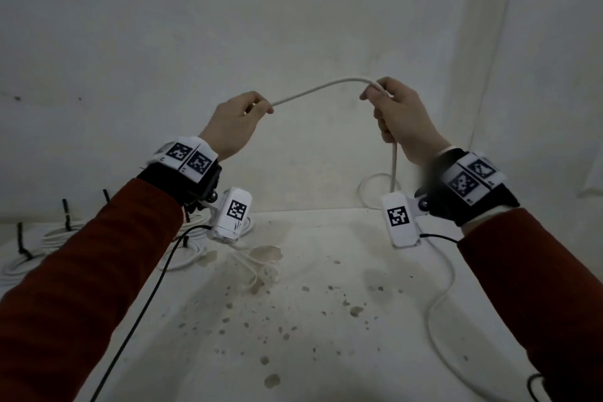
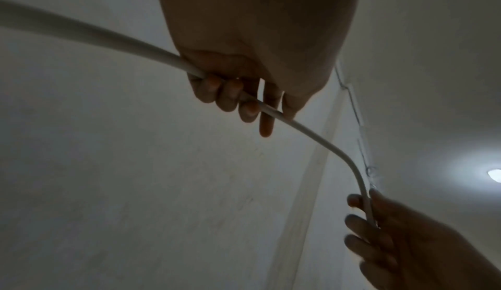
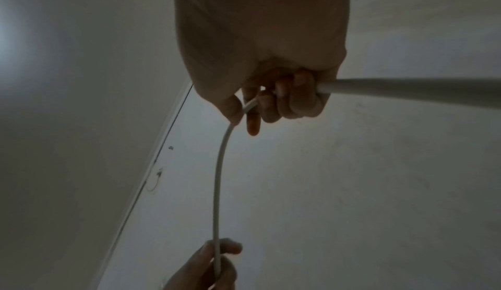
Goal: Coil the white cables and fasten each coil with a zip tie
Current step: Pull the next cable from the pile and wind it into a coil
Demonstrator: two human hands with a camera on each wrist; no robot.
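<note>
Above the stained white table (image 1: 326,320), both hands are raised before the wall (image 1: 228,26). Coiled cables (image 1: 52,240) bound with black zip ties (image 1: 22,243) lie on the table's far left part. Left hand (image 1: 233,126) grips the white cable (image 1: 321,88), fingers curled round it. Right hand (image 1: 403,117) grips the same cable, which arches between the two hands. From the right hand it drops to the table, loops near the wall, and trails along the table's right side toward the near edge.

Both hands, left (image 1: 233,126) and right (image 1: 403,117), raised, fingers curled.
</note>
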